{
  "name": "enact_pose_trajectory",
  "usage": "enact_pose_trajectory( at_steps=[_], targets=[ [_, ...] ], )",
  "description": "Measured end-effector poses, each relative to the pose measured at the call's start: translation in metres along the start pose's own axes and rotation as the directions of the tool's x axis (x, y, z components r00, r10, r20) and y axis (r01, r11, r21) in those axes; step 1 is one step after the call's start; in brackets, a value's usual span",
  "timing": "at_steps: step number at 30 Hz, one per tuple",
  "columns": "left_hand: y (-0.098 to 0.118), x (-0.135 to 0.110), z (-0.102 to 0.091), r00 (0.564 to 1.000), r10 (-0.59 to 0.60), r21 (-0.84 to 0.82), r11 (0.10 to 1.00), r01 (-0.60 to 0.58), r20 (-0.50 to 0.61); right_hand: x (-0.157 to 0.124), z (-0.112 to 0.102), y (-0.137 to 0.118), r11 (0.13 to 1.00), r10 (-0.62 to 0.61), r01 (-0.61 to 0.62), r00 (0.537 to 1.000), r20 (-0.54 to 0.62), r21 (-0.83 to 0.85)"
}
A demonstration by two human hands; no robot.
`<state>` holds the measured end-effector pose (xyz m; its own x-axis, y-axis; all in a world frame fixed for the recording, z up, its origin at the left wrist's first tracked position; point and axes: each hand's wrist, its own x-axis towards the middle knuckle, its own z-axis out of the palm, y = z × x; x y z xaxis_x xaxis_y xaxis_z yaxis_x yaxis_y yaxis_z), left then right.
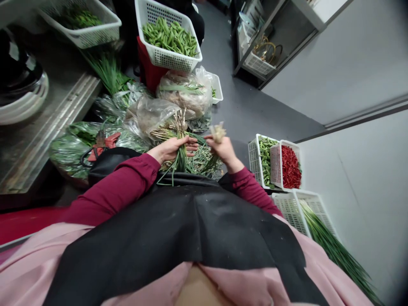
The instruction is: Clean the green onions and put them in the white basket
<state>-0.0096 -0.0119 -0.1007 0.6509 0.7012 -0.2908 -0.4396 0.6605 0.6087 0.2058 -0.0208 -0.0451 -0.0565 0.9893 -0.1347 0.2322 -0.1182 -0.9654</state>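
Both hands (pixel 197 148) around scallion bunch (pixel 179 144).

Basket of green pods (pixel 168 37); red chillies (pixel 290 166); scissors (pixel 102 144).

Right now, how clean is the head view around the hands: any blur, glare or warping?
Head view: strong wide-angle warp, walls and steel counter bending; left hand and right hand on the scallion bunch fairly sharp; glare on plastic bags; lower-right corner darkened.
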Motion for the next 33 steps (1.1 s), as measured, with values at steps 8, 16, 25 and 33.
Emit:
enact_pose_trajectory(
  at_steps=[8, 16, 25, 33],
  targets=[
    [-0.010, 0.001, 0.006, 0.997, -0.020, 0.030, 0.999, 0.023, -0.071, -0.010, 0.059, 0.027, 0.968, 0.173, -0.184, 0.982, 0.083, 0.169],
    [-0.008, -0.002, 0.009, 0.990, 0.026, 0.103, 0.995, -0.012, -0.138, -0.013, 0.040, 0.029, 0.915, 0.231, -0.253, 0.967, 0.105, 0.314],
    [-0.009, -0.002, 0.011, 0.997, 0.033, 0.171, 0.985, -0.020, -0.071, -0.015, 0.034, 0.041, 0.934, 0.127, -0.182, 0.973, 0.190, 0.306],
    [-0.015, -0.005, 0.016, 0.993, 0.072, 0.326, 0.945, -0.037, -0.098, -0.023, 0.041, 0.030, 0.978, 0.080, -0.109, 0.983, 0.166, 0.176]
  ],
)
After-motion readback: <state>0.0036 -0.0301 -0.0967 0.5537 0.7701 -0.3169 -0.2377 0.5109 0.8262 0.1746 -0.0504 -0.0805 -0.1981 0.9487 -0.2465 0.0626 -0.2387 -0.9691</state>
